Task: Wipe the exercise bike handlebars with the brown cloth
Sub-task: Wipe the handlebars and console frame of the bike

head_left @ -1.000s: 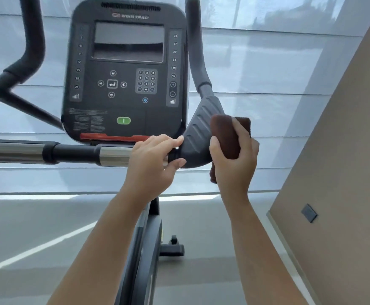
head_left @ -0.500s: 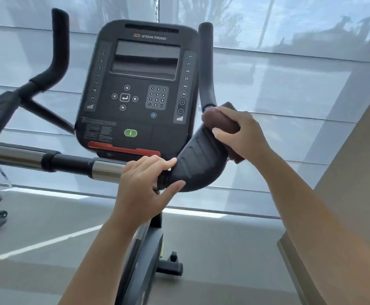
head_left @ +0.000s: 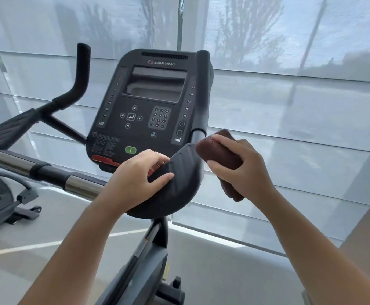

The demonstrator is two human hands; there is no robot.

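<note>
Just the one head cam, looked forward and a bit down from close up at the bike's console [head_left: 151, 102], handlebars [head_left: 171, 186] right under it.

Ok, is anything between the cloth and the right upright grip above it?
Nothing visible. The right hand holds the brown cloth against the padded bend, just below the upright grip. The left hand grips the bend's inner side, clear of that path.
</note>
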